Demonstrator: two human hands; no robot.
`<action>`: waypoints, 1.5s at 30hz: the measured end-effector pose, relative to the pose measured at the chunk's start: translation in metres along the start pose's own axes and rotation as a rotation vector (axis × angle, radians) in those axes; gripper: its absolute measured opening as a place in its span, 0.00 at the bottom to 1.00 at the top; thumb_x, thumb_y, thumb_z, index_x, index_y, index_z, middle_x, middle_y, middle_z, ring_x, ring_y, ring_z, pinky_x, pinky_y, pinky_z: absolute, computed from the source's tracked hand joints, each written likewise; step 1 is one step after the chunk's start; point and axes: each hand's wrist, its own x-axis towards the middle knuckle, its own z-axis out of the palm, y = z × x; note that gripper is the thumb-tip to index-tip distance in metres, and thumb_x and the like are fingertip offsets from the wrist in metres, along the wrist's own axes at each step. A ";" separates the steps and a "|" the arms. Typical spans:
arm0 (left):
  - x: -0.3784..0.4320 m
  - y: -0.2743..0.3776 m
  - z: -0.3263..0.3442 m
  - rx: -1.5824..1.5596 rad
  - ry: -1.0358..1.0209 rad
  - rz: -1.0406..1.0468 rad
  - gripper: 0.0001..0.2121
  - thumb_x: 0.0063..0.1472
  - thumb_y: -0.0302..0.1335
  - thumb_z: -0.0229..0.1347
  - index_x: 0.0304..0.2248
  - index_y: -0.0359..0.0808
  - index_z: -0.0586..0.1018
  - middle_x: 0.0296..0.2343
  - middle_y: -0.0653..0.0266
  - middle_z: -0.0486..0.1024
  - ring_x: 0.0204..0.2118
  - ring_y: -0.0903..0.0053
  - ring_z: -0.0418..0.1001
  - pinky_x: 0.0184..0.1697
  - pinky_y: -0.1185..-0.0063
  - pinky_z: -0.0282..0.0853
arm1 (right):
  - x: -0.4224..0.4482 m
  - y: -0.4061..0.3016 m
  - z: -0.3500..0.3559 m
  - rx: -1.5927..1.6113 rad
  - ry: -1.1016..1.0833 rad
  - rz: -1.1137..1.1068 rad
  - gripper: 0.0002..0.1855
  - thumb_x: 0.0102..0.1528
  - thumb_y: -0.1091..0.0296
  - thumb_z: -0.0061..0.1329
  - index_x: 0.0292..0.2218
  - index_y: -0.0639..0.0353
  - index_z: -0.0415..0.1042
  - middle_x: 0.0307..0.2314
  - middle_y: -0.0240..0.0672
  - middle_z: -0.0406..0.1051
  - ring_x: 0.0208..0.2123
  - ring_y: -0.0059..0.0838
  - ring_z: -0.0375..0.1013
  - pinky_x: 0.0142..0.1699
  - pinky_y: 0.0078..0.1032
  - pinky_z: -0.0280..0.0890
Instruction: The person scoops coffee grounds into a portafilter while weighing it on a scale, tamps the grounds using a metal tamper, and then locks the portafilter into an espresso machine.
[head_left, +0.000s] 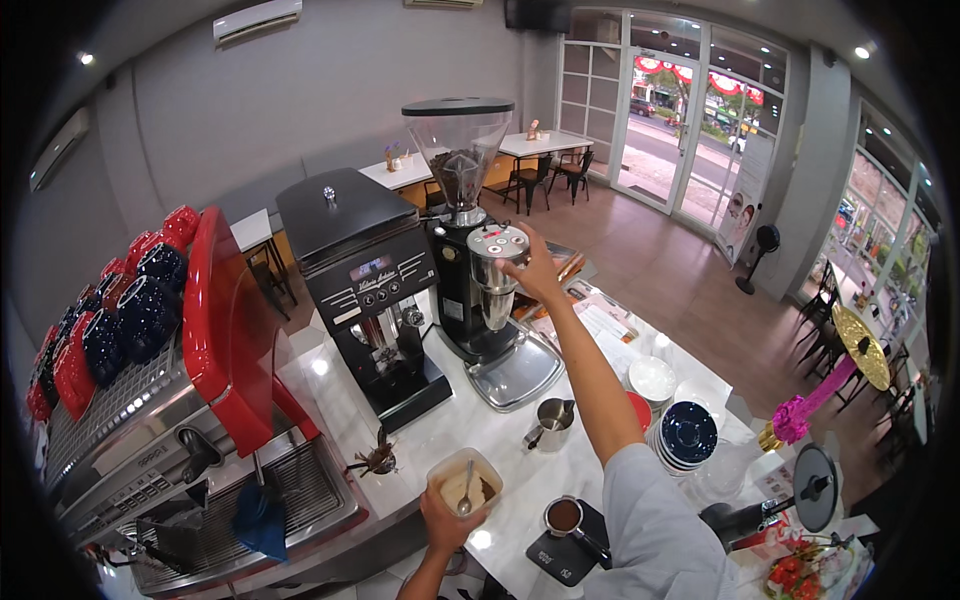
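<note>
My left hand (448, 519) holds a square plastic tub (489, 471) of pale and brown powder at the counter's near edge, with a metal spoon (466, 487) lying in it. My right arm reaches out to a coffee grinder (452, 289), and my right hand (534, 266) rests at the side of its round button top (497, 241), thumb and fingers apart. Above the grinder stands a clear hopper (459, 161) with dark beans. Nearer, a portafilter (564, 516) filled with ground coffee rests on a black digital scale (559, 553).
A steel milk pitcher (555, 424) stands between the grinder's metal tray (517, 375) and the scale. To the right are stacked saucers (686, 435). A second, black grinder (360, 277) and a red espresso machine (225, 337) topped with cups occupy the left. A small plant-like bundle (380, 459) sits by the tub.
</note>
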 end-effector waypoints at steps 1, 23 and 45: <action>0.000 0.001 -0.001 -0.007 0.016 0.001 0.55 0.35 0.42 0.78 0.60 0.27 0.62 0.49 0.46 0.68 0.54 0.52 0.66 0.59 0.59 0.60 | -0.005 -0.009 0.005 -0.224 -0.023 -0.064 0.53 0.50 0.42 0.67 0.65 0.62 0.58 0.59 0.47 0.63 0.59 0.44 0.66 0.63 0.37 0.61; 0.002 -0.006 0.004 0.004 0.009 0.027 0.51 0.36 0.44 0.78 0.57 0.29 0.64 0.47 0.46 0.69 0.52 0.51 0.66 0.57 0.58 0.60 | -0.071 0.077 0.053 0.228 -0.179 0.318 0.34 0.41 0.71 0.71 0.46 0.67 0.67 0.30 0.36 0.76 0.33 0.27 0.76 0.42 0.26 0.71; 0.003 -0.006 0.007 0.017 0.016 0.053 0.54 0.35 0.40 0.80 0.59 0.27 0.63 0.48 0.50 0.68 0.51 0.58 0.70 0.57 0.63 0.66 | -0.076 0.094 0.051 0.163 -0.151 0.337 0.39 0.39 0.68 0.70 0.52 0.63 0.68 0.30 0.35 0.79 0.33 0.28 0.78 0.42 0.27 0.72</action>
